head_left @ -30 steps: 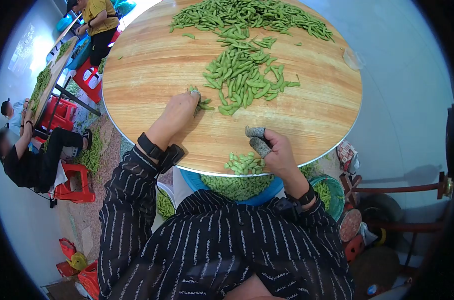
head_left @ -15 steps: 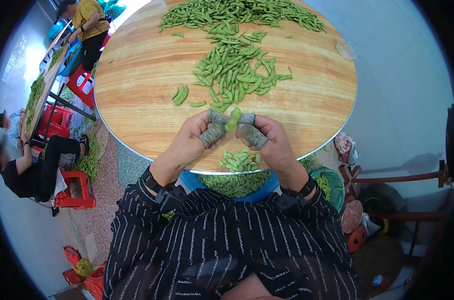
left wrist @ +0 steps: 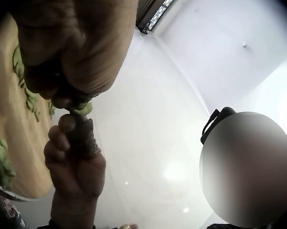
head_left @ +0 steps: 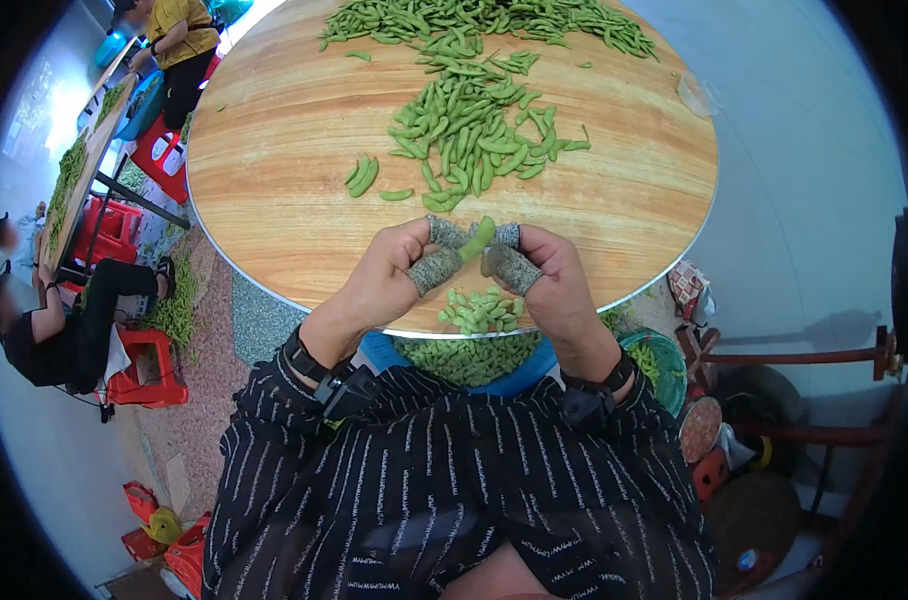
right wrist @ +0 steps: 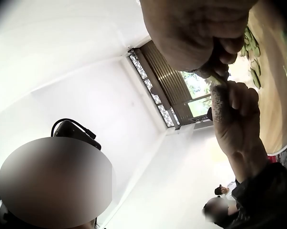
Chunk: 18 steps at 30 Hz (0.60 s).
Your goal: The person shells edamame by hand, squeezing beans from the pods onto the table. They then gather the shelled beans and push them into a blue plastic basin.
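Note:
A green edamame pod [head_left: 480, 238] is held between the two hands, over the near part of the round wooden table [head_left: 284, 215]. My left hand [head_left: 389, 268] pinches it between thumb and forefinger. From the other side, the thumb and forefinger of my right hand [head_left: 556, 278] close on the same pod. Grey knitted finger covers [head_left: 435, 270] sleeve the thumbs and forefingers. Just below the hands, shelled beans [head_left: 481, 311] lie in a small heap by the table's edge. Beyond them, a few loose pods [head_left: 362, 177] lie left of a larger pod pile [head_left: 464, 130].
More pods [head_left: 494, 20] are heaped at the far side. Under the near edge sits a blue basin [head_left: 544, 362] of beans, with a green basket [head_left: 679, 375] to its right. A clear plastic cup [head_left: 696, 95] stands at the right rim. Other people work at a table on the left.
The left hand came from the left to meet the right hand, bringing a pod, while other pods were left lying on the table. Over the last half second, both hands stay together with the pod.

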{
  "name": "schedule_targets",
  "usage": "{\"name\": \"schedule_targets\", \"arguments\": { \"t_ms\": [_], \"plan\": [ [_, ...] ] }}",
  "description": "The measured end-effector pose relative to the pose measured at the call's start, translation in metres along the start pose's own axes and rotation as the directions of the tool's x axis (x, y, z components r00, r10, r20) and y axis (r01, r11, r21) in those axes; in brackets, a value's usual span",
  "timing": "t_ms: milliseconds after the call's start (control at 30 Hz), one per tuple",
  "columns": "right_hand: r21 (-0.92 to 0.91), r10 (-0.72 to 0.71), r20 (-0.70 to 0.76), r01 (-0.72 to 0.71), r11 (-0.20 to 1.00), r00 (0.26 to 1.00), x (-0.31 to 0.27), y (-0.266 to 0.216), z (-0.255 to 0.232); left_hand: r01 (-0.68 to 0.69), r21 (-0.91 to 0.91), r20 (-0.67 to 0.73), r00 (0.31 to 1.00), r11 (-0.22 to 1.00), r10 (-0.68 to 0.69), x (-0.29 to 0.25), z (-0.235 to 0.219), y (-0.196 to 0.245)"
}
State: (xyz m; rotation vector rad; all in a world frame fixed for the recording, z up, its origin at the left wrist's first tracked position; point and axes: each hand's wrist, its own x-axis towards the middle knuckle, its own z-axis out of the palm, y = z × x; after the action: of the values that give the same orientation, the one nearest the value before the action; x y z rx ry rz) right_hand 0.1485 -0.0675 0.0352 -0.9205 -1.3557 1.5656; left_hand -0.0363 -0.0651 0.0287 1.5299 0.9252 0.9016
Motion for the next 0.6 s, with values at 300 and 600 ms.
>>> {"name": "schedule_targets", "arguments": {
  "t_ms": [300, 600],
  "plan": [
    [0.088, -0.072, -0.076, 0.079, 0.993, 0.994, 0.006, 0.013, 0.001, -0.206, 0.788, -0.014, 0.936, 0.580, 0.351, 0.001, 0.016, -0.011],
    [0.209, -0.061, -0.005, 0.060, 0.976, 0.998, 0.007, 0.026, -0.008, -0.262, 0.205, -0.161, 0.941, 0.943, 0.296, 0.005, 0.030, -0.025]
  ]
}}
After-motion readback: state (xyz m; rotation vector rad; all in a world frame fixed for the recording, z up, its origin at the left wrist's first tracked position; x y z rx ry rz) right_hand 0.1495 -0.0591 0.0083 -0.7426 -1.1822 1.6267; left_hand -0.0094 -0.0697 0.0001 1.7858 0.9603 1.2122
